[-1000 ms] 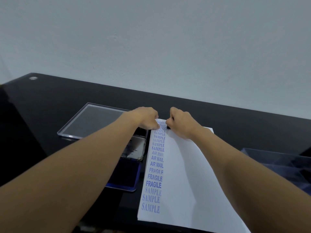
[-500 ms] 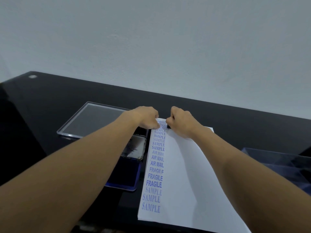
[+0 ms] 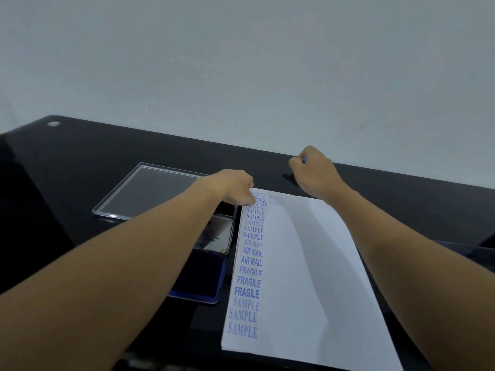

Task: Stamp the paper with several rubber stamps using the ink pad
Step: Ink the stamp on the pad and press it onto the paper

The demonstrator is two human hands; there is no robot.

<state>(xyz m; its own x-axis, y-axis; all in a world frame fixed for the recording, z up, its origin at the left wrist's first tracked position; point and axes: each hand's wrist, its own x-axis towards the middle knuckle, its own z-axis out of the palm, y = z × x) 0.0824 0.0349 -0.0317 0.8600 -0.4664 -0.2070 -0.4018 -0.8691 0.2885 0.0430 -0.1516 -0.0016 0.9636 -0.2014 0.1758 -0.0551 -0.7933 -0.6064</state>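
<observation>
The right hand [image 3: 316, 174], gripping the stamp [image 3: 304, 159], is lifted toward one o'clock; a faint imprint [image 3: 276, 200] is left. The paper [image 3: 308, 263] is pinned by the left hand [image 3: 237, 187], fingers hidden.

A plain, pale grey-blue wall [image 3: 241, 62] fills the upper half of your view, evenly lit, with a few faint specks in the paint. Below it lies a glossy black table [image 3: 80, 162], whose far edge slants down to your right. A small round metal fitting [image 3: 53, 123] sits near its far left corner. The light is soft and cool, and the tabletop gives dull reflections.
</observation>
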